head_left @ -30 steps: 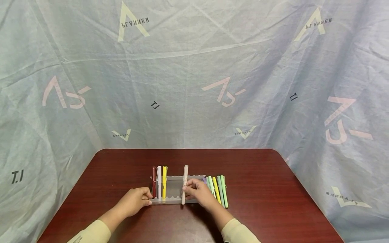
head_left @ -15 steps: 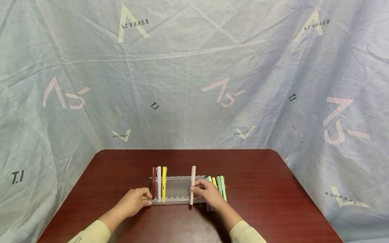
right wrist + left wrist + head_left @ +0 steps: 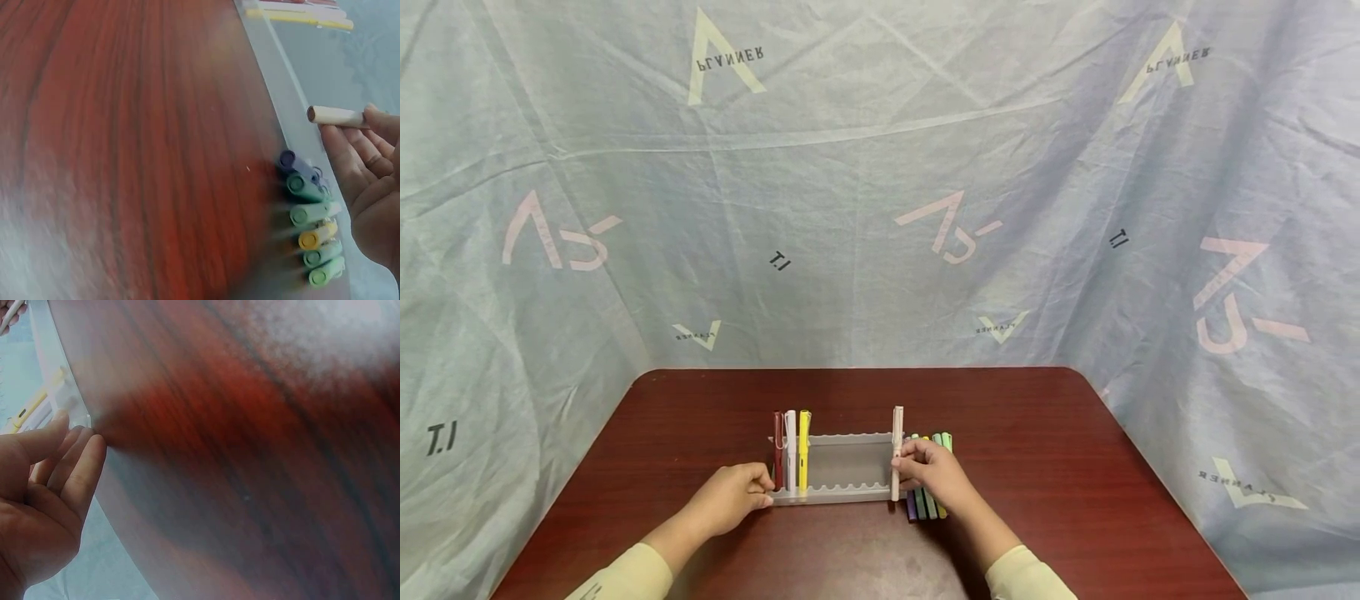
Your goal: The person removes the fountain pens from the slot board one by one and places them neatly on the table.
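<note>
A clear pen rack [image 3: 842,497] with notched edges lies near the table's middle. Across its left part rest a dark red pen [image 3: 777,458], a pale lilac pen [image 3: 791,458] and a yellow pen [image 3: 803,462], side by side. With thumb and fingers, my left hand [image 3: 737,498] holds the rack's front left corner. At the other end, my right hand [image 3: 942,477] pinches a pale beige pen [image 3: 897,433], upright in the head view, over the rack's right end. In the right wrist view its open-looking end [image 3: 311,114] points outward; whether it touches the notches I cannot tell.
Several pens lie in a row right of the rack, partly behind my right hand: a purple pen [image 3: 289,160], a dark green pen [image 3: 299,185], light green ones and a yellow one [image 3: 310,239]. Grey printed cloth [image 3: 857,250] surrounds the brown table [image 3: 1037,467].
My right hand has carried the beige pen rightward along the rack, from past its middle to its right end. My left hand has stayed at the rack's left corner.
</note>
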Motion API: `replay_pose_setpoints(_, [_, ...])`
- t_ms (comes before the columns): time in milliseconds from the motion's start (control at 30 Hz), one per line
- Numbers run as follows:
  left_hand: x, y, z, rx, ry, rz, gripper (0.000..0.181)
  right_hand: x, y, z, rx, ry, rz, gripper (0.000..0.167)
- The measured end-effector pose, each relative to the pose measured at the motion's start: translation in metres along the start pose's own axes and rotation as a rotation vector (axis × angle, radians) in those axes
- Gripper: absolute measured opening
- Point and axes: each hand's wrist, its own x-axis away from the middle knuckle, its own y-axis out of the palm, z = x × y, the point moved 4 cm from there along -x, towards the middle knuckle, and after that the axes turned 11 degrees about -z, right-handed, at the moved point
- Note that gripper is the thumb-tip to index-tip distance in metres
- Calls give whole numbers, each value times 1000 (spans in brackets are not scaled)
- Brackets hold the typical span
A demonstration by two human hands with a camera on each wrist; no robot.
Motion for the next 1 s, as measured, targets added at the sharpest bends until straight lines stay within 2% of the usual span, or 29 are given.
replay_pose_setpoints(333, [2,-2,5,-4,26,11,12,15,-40,-3,1,31,51,34])
replay_pose_setpoints(533, [2,-2,4,4,12,4,12,29,-70,2,42,92,99,36])
replay_pose_setpoints(667, [1,-2,3,11,0,-3,12,38,-85,10,77,149,99,35])
replay_pose_setpoints(833, [1,-2,3,15,-2,-5,13,47,-96,17,169,223,152,29])
replay_pose_setpoints(1000, [2,-2,2,14,-5,-4,13,50,-98,24,258,296,217,18])
